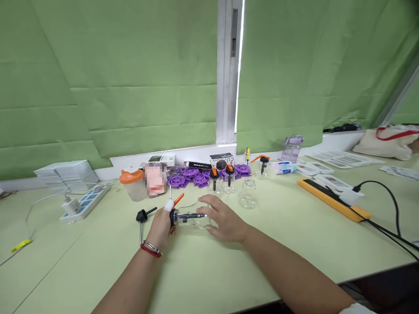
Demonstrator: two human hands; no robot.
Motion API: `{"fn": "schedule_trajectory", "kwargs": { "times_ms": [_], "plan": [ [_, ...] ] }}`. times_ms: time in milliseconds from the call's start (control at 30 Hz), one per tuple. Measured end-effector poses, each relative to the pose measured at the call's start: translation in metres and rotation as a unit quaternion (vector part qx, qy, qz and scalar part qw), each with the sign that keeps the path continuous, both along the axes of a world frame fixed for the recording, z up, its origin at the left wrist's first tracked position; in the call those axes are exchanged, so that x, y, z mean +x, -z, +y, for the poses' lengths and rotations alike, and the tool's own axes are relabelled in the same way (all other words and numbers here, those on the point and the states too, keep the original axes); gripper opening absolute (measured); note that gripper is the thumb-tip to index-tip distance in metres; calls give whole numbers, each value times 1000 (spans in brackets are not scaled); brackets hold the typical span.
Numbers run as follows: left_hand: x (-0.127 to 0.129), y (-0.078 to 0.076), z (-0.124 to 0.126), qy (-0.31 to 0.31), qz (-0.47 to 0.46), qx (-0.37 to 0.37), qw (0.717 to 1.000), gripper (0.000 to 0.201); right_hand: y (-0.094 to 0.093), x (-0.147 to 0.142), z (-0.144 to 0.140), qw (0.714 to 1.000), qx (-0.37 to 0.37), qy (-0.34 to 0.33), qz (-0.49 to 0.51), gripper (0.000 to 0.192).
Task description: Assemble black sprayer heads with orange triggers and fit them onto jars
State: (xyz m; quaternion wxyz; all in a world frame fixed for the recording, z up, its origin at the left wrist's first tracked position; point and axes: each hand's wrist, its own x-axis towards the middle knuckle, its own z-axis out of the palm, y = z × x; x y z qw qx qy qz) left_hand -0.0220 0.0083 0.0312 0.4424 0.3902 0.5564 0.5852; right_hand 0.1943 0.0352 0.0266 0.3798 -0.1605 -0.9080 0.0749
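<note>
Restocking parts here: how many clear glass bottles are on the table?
5. One lies sideways in both hands; one bare; two with black-and-orange pump tops; one farther back. More may be hidden behind the clutter.

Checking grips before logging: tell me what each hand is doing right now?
Left hand: shut on the black pump cap.
Right hand: shut on the clear bottle, lying sideways.

We can't read the pixelated pink item [154,179] beside the orange-lidded jar [132,185]. Our right hand [223,220] covers most of the clear bottle [193,218], so its far end is hidden. The left hand [161,226] hides part of the pump head [176,215]. Labels on the small box [221,160] are too small to read. The black cable [391,218] runs off the right edge.
</note>
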Motion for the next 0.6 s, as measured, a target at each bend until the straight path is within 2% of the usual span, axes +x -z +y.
{"fn": "schedule_trajectory", "kwargs": {
  "times_ms": [33,100,233,300,467,533,600],
  "plan": [
    [-1,0,1,7,-15,-15,1000,38,0,0,1,998,58,9,-17,51],
    [-2,-2,1,21,-29,-31,999,39,-1,-1,1,990,126,29,-47,46],
    [-4,-6,0,49,-62,-62,995,40,-11,0,-5,981,169,5,-95,40],
    [-3,-7,-2,68,-84,-87,990,38,-19,4,-10,985,133,-24,-107,36],
    [5,-7,-7,108,-99,-136,980,36,-32,20,-19,992,-51,-74,-92,24],
    [9,-6,-10,135,-109,-132,976,35,-31,28,-17,990,-64,-72,-103,21],
    [12,-7,-13,178,-117,-94,973,35,-26,33,-12,993,-18,-41,-113,22]
  ]
}}
